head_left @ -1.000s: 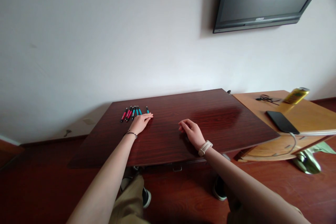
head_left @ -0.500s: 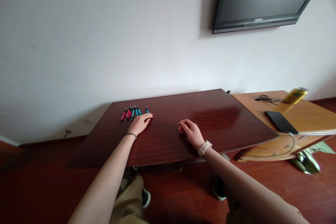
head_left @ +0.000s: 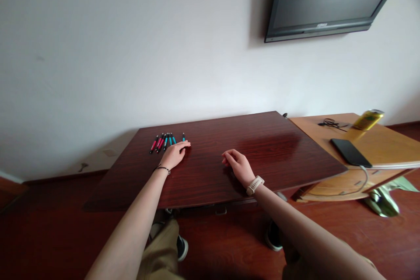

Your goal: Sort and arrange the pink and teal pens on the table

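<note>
My left hand point(head_left: 173, 154) rests palm down on the dark red-brown table point(head_left: 210, 135), open, its fingers stretched to the right. Beyond its fingertips lies a single blue-and-black pen point(head_left: 183, 137), its lower end hidden by the hand. Just left of that hand is a row of several pens, blue ones point(head_left: 170, 139) on the right and pink-red ones point(head_left: 154, 145) on the left, all with black ends. Across the table's middle, my right hand point(head_left: 239, 164) lies on its side with fingers curled in and the thumb against them. Nothing shows in its grasp.
A lighter wooden cabinet point(head_left: 390, 148) adjoins the table on the right. On it are a black phone point(head_left: 350, 152) with a white cable, a coiled black cord point(head_left: 331, 123) and a yellow can point(head_left: 369, 120). A television point(head_left: 328, 4) hangs on the wall above.
</note>
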### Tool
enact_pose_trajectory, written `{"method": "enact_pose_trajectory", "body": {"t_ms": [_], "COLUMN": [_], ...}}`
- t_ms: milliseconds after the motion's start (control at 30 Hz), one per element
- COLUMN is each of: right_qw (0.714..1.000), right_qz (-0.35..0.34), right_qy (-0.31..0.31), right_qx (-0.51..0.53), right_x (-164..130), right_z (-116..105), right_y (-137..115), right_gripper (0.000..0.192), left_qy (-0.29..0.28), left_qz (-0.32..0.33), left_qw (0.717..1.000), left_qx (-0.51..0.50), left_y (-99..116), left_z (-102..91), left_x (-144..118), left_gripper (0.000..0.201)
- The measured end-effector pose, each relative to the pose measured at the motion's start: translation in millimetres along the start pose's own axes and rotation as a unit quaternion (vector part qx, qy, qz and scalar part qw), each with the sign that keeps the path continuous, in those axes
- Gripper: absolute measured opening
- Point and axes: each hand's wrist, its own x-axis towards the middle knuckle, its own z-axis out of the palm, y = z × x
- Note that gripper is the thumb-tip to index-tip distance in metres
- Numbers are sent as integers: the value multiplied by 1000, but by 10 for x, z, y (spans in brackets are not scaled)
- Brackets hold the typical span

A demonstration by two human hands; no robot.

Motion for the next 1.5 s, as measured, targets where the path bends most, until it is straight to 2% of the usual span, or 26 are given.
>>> {"method": "enact_pose_trajectory", "body": {"t_ms": [100, 167, 267, 333, 400, 500, 600, 700, 867, 967, 1167, 1500], "right_qw": [1000, 1000, 1000, 1000, 1000, 1000, 1000, 1000, 1000, 1000, 1000, 1000], "right_qz": [-3, -5, -5, -1, 0, 0, -3, -7, -2, 2, 1, -8], "right_qy": [2, 3, 2, 3, 3, 1, 2, 1, 0, 0, 0, -2], "right_qx": [-3, -4, -2, 0, 1, 1, -4, -7, -4, 1, 10, 9], "right_x": [-1, -5, -11, -12, -11, -7, -6, -7, -10, -18, -41, -28], "right_z": [-3, -6, -7, -5, -3, -5, -10, -10, -4, -5, -8, -38], "right_y": [3, 0, -7, -5, 3, 17, 24, 22, 22, 18, -11, 37], "right_gripper": [34, 34, 34, 35, 36, 37, 37, 35, 36, 37, 36, 37], "left_qy": [3, 28, 138, 237, 322, 386, 383, 372, 349, 348, 381, 446], "left_qz": [-6, -17, -75, -156, -258, -378, -452, -459, -464, -481, -489, -457], "left_qw": [1000, 999, 988, 957, 903, 829, 797, 801, 809, 801, 782, 770], "left_qx": [2, -2, 16, 62, 116, 145, 113, 98, 87, 81, 55, -22], "left_y": [32, 42, 22, -16, -71, -187, -333, -478, -617, -637, -611, -595], "left_z": [-23, -52, -126, -186, -240, -284, -283, -255, -220, -232, -287, -310], "left_x": [-4, -8, -33, -67, -111, -183, -232, -238, -195, -187, -244, -299], "left_gripper": [40, 42, 45, 44, 42, 43, 46, 49, 42, 40, 28, 38]}}
